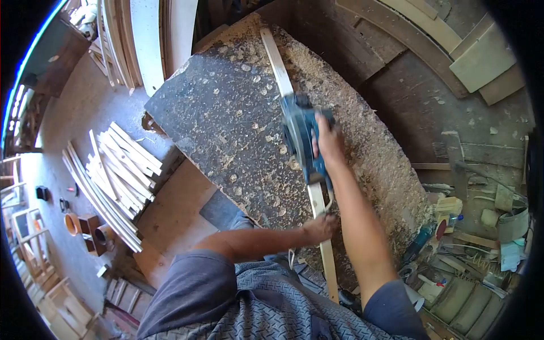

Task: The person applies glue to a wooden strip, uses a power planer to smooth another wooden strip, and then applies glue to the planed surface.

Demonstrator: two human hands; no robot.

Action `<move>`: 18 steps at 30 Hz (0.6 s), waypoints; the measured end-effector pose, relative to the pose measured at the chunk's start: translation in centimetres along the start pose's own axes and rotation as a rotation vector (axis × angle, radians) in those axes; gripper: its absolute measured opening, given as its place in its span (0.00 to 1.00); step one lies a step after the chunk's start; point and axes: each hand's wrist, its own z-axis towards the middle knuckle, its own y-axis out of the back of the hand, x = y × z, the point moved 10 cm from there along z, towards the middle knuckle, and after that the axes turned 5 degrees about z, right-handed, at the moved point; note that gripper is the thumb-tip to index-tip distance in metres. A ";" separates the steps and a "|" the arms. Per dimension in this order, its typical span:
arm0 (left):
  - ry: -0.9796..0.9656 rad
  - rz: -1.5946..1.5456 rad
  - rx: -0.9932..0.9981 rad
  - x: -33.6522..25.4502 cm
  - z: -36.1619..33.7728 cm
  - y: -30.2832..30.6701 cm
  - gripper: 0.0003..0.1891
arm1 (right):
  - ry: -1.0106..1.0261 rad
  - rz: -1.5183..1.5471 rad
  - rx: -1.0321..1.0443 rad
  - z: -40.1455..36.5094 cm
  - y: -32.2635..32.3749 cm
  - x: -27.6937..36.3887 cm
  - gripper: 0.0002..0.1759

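A blue electric hand planer (302, 136) sits on a long, pale wooden strip (275, 59) on the workbench. My right hand (328, 141) is closed around the planer's handle. Behind the planer, my left hand (321, 228) is closed over the strip, where the pale power cord (331, 198) runs into it. Motion blurs its fingers, and whether it also presses on the wood is hidden. The strip's near end (330, 277) reaches past the bench edge toward my body.
Shavings and chips cover the dark workbench top (209, 113). A stack of pale strips (122, 164) lies to the left, near an orange tape roll (72, 224). Boards (150, 45) lean at the back left. Offcuts (447, 207) and a dark teal tool (418, 242) lie at right.
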 end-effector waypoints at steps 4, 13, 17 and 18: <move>-0.037 -0.203 -0.157 -6.9 0.7 -2.0 0.09 | -0.106 -0.028 -0.002 -6.1 3.5 -3.6 0.29; -0.052 -0.250 -0.168 -4.0 -1.2 1.3 0.09 | -0.108 0.006 0.008 1.3 -1.9 0.5 0.30; -0.003 -0.343 -0.178 -2.5 -2.0 1.3 0.12 | -0.082 -0.052 0.002 5.8 -4.9 3.3 0.31; 0.054 -0.373 -0.303 -1.3 -2.5 2.2 0.13 | -0.074 -0.047 0.000 6.7 -5.7 4.1 0.31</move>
